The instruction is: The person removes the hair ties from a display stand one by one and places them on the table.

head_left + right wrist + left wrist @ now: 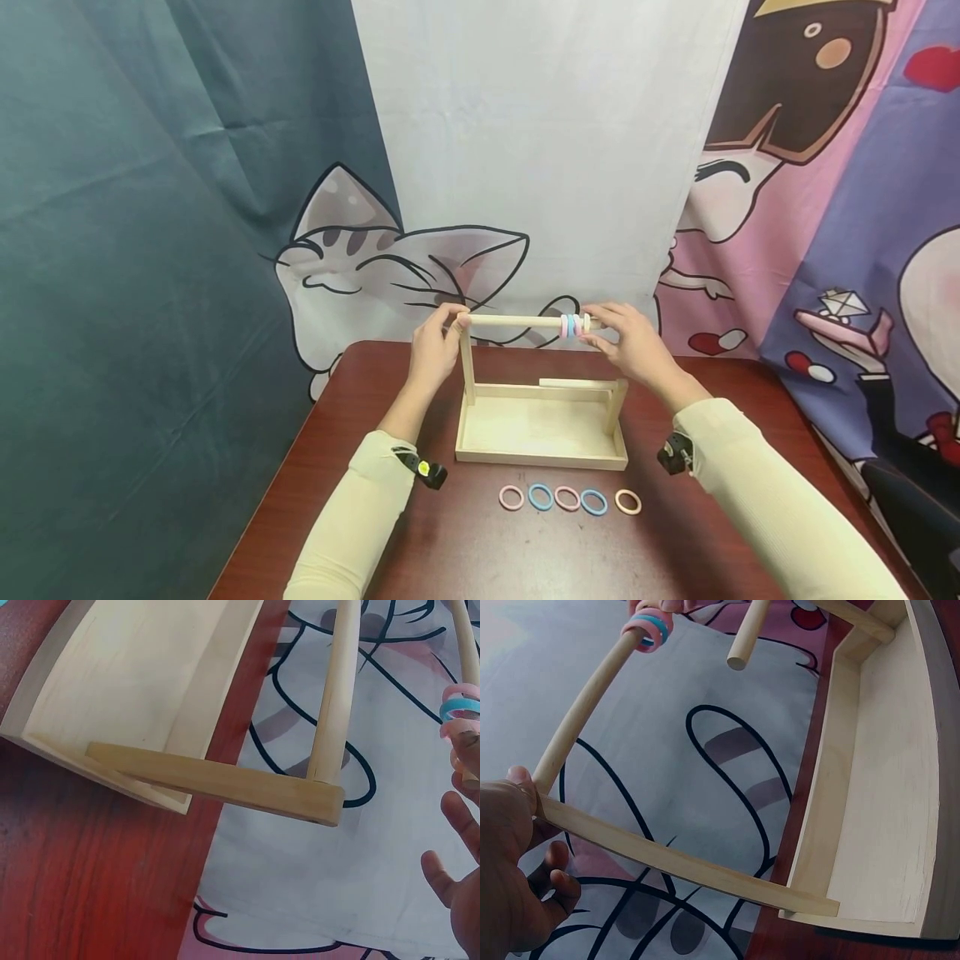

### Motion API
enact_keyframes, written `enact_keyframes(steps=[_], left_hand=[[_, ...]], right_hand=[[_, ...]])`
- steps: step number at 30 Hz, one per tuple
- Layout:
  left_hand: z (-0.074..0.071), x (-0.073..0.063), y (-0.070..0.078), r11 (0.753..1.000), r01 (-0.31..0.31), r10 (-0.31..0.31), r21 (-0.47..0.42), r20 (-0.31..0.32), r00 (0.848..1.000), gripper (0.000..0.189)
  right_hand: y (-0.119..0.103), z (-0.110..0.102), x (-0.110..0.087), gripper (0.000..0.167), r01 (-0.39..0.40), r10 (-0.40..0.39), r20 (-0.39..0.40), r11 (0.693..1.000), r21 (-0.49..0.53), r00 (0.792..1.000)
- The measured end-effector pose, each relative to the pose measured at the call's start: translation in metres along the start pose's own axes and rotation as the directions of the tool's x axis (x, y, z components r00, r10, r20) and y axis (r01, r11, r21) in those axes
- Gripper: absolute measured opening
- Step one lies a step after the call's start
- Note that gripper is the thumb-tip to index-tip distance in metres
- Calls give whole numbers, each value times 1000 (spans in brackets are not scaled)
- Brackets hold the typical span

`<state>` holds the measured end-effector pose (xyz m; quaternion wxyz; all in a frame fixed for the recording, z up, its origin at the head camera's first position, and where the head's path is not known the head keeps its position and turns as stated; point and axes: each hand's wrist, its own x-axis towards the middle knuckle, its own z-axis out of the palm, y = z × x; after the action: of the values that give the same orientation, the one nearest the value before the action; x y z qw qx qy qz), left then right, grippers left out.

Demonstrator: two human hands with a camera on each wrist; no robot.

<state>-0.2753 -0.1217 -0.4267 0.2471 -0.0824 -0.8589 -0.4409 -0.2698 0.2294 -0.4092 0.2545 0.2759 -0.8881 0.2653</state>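
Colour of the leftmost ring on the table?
The leftmost ring is pink; the head view shows it best.

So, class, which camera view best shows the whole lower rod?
The head view: it shows the lower rod end to end, from free tip to post. The right wrist view shows it meeting that post, but cut off above; the left wrist view, only its free end.

Rings sit on the rod at the right hand; below, a tray stands on the counter, loose rings before it.
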Motion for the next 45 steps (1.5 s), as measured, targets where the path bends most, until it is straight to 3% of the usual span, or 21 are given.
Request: enact_keyframes(steps=[23, 45], left_hand=[[1, 1, 0, 1000, 17, -17, -12, -1, 1000, 30], [1, 0, 1, 1000, 26, -26, -5, -1, 1000, 28]], right_hand=[[8, -13, -11, 51, 32, -34, -49, 999, -27, 998], [16, -17, -31, 43, -10, 7, -40, 998, -67, 999]])
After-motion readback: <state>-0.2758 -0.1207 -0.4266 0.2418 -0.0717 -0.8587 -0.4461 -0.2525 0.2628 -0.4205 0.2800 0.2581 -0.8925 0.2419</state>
